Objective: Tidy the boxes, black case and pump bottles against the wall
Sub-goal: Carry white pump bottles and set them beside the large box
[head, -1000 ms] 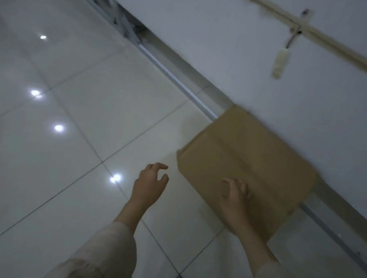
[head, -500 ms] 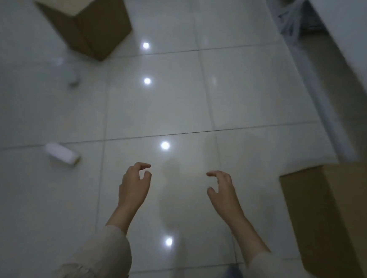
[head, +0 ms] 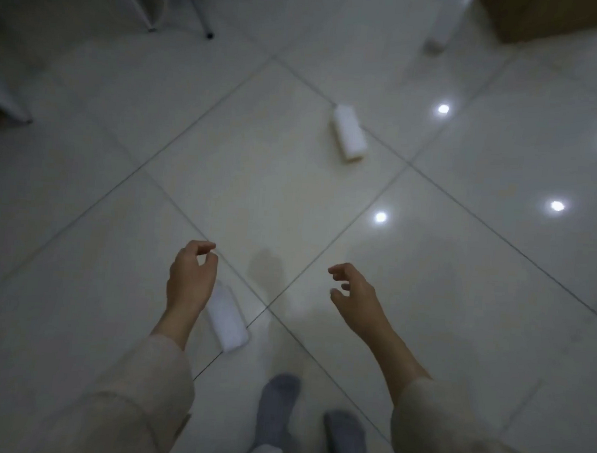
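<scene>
Since half a second ago the view has swung off the wall-side box — two white bottles now lie on the tiled floor (head: 74, 244). One bottle (head: 349, 132) lies on its side above centre, long axis slanting from upper left to lower right, neck end uppermost. Another bottle (head: 227, 319) lies likewise, partly behind the left hand (head: 189, 276). Left hand and right hand (head: 354, 295) hover loosely curled, holding nothing. A cardboard box (head: 542, 16) sits at upper right; its contents can't be seen.

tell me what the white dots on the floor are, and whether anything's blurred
Head view: the white dots are lamp glare on the glossy floor tiles; dim overall; the upright bottle and box at the top edge smear with motion blur, and both lying bottles look soft.
</scene>
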`<state>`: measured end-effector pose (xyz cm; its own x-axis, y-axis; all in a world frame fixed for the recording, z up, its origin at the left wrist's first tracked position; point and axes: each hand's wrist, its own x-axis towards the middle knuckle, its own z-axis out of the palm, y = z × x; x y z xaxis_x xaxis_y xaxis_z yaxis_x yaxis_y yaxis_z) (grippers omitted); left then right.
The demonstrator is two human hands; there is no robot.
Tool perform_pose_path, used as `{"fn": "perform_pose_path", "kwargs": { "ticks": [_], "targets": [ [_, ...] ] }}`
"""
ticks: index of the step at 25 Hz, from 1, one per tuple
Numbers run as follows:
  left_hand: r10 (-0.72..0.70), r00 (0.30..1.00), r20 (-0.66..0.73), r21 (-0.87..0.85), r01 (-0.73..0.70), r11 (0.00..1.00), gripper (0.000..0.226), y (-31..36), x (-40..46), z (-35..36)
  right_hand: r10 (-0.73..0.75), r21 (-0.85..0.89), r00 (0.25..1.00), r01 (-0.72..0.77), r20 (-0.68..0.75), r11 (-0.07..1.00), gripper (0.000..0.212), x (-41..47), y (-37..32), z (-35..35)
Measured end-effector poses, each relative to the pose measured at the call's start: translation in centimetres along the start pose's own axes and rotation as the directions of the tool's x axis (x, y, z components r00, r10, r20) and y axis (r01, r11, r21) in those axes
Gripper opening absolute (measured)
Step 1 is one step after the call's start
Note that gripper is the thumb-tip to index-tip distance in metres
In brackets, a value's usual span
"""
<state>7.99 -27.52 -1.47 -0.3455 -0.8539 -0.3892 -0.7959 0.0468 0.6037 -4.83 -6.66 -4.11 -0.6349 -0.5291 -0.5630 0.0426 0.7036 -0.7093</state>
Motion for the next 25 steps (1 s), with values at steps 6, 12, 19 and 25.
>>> {"fn": "perform_pose_path", "kwargs": {
  "ticks": [6,12,19,25],
  "targets": [
    [-0.212,0.974,-0.081,-0.082,0.206,0.975,0.025,-13.8,1.5,-2.2,0.001,-0.157,0.977,0.033,0.213,0.987,0.033,4.0,-0.1,14.4],
    [-0.274,0.958,-0.084,-0.158,0.258,0.953,0.025,-23.7,4.2,1.2,0.117,-0.394,0.921,0.042,0.371,0.918,0.077,7.4,5.2,28.0],
    [-0.291,0.957,0.008,-0.144,0.289,0.946,0.024,-29.9,5.4,4.1,-0.086,-0.594,0.936,0.285,0.341,0.752,0.071,8.6,9.1,35.5],
    [-0.312,0.934,0.173,-0.212,0.345,0.915,0.031,-24.9,3.5,3.1,-0.204,-0.085,0.891,0.259,0.406,0.962,0.063,5.6,4.5,29.0]
  ]
}}
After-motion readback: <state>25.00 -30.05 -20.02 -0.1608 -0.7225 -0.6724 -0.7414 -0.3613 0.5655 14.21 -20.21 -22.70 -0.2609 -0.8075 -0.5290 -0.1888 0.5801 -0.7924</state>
